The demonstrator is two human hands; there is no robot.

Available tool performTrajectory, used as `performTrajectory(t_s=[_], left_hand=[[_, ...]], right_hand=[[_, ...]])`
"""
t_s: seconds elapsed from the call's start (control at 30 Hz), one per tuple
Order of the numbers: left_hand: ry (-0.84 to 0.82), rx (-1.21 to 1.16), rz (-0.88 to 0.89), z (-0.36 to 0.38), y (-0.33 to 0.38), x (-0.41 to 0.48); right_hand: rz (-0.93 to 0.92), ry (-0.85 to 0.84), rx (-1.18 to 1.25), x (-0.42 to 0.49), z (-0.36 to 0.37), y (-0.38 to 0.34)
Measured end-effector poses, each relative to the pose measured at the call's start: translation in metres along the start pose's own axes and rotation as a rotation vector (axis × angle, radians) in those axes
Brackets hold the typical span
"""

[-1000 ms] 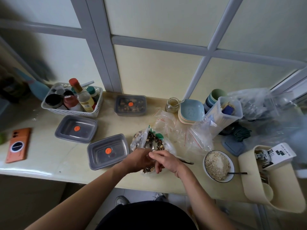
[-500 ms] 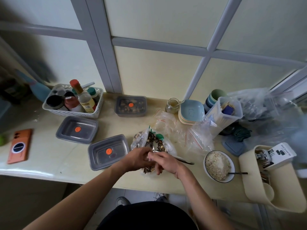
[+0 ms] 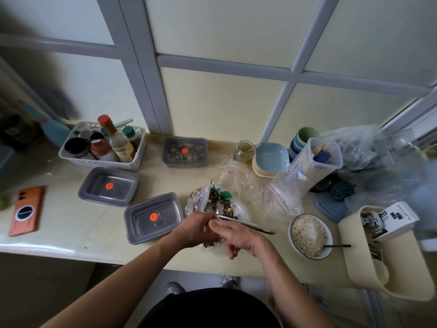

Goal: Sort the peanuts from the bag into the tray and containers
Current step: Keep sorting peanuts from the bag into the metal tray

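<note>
In the head view, the clear bag [image 3: 218,202] of peanuts [image 3: 197,193] and dark seeds lies open on the tabletop [image 3: 71,223], just right of the nearest container [image 3: 153,217], which has its lid on. The left hand [image 3: 196,229] grips the bag's near edge, fingers curled into the plastic. The right hand [image 3: 237,237] is beside it, fingers bent and pinching a thin metal tool [image 3: 250,226] (tweezers or a spoon handle, hard to tell) that points into the bag. A second container [image 3: 108,185] and a third container [image 3: 184,151] stand farther back. A bowl of oats [image 3: 307,235] sits to the right.
</note>
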State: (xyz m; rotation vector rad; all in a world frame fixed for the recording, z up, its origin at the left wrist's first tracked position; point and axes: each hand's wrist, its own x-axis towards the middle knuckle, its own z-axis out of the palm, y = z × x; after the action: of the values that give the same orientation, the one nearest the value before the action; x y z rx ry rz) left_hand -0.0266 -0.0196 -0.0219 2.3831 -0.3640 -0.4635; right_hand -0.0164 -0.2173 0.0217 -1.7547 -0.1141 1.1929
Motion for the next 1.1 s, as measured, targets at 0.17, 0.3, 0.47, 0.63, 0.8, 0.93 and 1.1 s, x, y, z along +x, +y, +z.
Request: performTrajectory(t_s=[0.17, 0.3, 0.47, 0.63, 0.8, 0.93, 1.1], left_hand=[[-0.096, -0.050, -0.037, -0.003, 0.000, -0.002], [-0.141, -0.098, -0.079, 0.004, 0.006, -0.005], [-0.070, -0.190, -0.112, 0.011, 0.007, -0.010], [-0.022, -0.174, -0.220, 0.015, 0.003, -0.014], [0.072, -0.221, -0.298, 0.017, -0.009, -0.017], [0.113, -0.026, -0.304, 0.018, -0.016, -0.013], [-0.001, 0.149, -0.373, 0.013, -0.008, -0.007]], right_hand=[[0.025, 0.018, -0.069, 0.003, -0.003, 0.007], [-0.002, 0.045, -0.015, -0.005, 0.003, -0.002], [-0.076, 0.056, 0.060, -0.005, 0.006, 0.006], [-0.030, 0.343, 0.450, 0.006, -0.005, 0.036], [0.306, 0.698, 0.979, 0.005, -0.021, 0.082], [0.182, 0.839, 1.110, 0.009, -0.029, 0.097], [0.065, 0.908, 0.969, 0.015, -0.027, 0.076]])
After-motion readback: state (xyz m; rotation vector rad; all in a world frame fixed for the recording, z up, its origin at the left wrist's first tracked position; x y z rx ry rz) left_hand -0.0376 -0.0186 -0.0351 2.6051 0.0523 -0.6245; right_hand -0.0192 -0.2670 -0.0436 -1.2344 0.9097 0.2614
